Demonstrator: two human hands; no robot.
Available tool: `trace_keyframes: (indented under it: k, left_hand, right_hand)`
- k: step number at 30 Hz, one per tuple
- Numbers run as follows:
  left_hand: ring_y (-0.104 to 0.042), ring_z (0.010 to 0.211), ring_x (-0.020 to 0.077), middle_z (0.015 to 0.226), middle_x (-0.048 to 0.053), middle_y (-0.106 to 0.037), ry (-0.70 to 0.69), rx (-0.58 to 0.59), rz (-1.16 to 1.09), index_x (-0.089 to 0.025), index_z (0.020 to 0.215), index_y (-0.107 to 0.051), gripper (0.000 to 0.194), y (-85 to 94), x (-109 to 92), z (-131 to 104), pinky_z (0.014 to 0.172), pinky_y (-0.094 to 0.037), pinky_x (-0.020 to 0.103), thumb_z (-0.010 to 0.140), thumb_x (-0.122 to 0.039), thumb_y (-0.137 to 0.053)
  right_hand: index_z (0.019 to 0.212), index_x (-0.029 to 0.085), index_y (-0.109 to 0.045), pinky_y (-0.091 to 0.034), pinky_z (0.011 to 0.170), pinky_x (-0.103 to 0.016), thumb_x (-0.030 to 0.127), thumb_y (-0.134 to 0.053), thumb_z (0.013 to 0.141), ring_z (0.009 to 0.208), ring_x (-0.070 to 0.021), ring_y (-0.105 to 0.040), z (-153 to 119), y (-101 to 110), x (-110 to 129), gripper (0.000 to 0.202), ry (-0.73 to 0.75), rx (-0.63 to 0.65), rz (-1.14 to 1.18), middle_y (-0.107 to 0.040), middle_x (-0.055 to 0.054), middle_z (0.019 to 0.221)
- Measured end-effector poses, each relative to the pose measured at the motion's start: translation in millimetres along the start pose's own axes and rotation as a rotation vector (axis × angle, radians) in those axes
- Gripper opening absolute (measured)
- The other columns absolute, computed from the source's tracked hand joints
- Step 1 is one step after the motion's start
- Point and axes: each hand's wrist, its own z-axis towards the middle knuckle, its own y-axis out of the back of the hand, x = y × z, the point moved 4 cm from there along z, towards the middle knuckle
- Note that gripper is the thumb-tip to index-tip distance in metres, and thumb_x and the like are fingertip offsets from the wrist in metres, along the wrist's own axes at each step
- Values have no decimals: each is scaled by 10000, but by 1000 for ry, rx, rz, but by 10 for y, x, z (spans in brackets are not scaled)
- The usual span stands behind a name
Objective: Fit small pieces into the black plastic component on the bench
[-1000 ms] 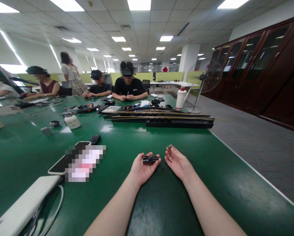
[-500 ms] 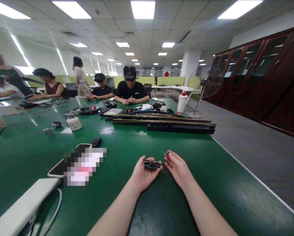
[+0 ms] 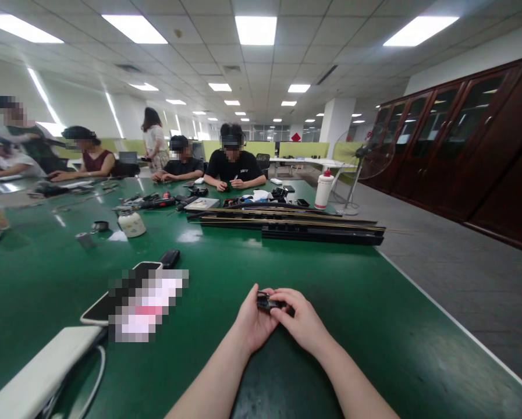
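As cupped left fingers hold a small, black, elongated part, right fingers bend onto it, pinch unclear.

Held part: black. Bench: glossy green, white edge strip. Rails: black; thin rods on them: brass-yellow. Phone: black face, white rim. Pixelated patch: pale pink-white, reddish band. Long box: off-white; cable: whitish. Jar: cream, small speckled motif, too small to read. Bottle: white, red cap, red near base. Co-workers: black T-shirt with small white chest print; maroon top. Cabinets: dark red-brown. Floor: grey. Partitions: lime. Wall diamond: red. Ceiling: white, grid pattern.
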Motion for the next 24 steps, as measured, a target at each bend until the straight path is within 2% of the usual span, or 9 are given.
trace_keyframes:
  k: [4,11,18,24]
  left_hand:
    - [-589,620,144,674,56,-583,-12,-9,30,-123,676,-539,383,13,-2,3,670,-503,311,897,-366,-342]
    - [-614,688,181,729,91,-605,23,53,85,-118,698,-556,399,11,20,6,690,-503,337,895,-386,-335]
    - [-620,869,240,872,136,-609,73,90,65,-130,802,-547,355,24,33,13,717,-497,343,892,-405,-342]
    - [-616,891,234,897,145,-612,81,126,60,-117,860,-549,348,18,22,0,758,-488,330,886,-411,-363]
  right_hand:
    - [837,312,-701,-356,936,-450,154,-669,623,1006,-263,-537,-7,11,37,268,35,16,-21,-660,-39,977]
    - [826,300,-700,-434,852,-393,146,-632,628,903,-232,-584,-15,45,19,260,-47,76,48,-663,-24,947]
    - [984,269,-657,-419,885,-412,139,-627,640,918,-232,-594,-2,124,-43,369,-117,149,134,-675,-20,991]
    - [978,251,-621,-424,889,-396,145,-636,666,977,-220,-591,24,89,-67,329,-152,137,320,-665,-32,1022]
